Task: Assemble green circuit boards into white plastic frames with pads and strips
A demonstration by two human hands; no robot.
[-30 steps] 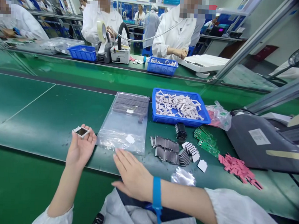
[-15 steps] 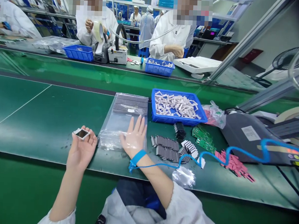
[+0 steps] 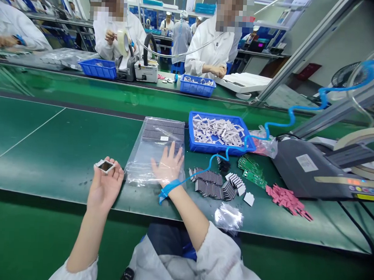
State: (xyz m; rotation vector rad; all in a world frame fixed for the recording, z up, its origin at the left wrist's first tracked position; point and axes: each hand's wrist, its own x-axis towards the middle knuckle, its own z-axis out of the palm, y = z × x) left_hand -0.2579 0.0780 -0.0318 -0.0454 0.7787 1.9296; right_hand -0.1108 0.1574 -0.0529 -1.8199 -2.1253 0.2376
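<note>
My left hand (image 3: pixel 106 186), palm up, grips a small white frame with a dark screen (image 3: pixel 105 165) between thumb and fingers. Flat on a clear plastic bag (image 3: pixel 142 158) lies my right hand (image 3: pixel 169 166), its fingers spread and nothing in it. Rows of dark striped pieces (image 3: pixel 162 128) show at the bag's far end. A blue band with a coiled cord (image 3: pixel 171 188) circles my right wrist. To the right of that hand sit stacks of black-and-silver pieces (image 3: pixel 208 183).
A blue bin (image 3: pixel 205 149) of white frames stands behind. Rightward are green circuit boards (image 3: pixel 253 172), pink pieces (image 3: pixel 288 199), small clear film (image 3: pixel 228 217) and a grey tape machine (image 3: pixel 316 170). Co-workers (image 3: pixel 206 46) sit across a glass divider.
The blue cord has swung up and now runs across the parts and the bin. Both hands have barely moved, and the left still holds the white frame.
</note>
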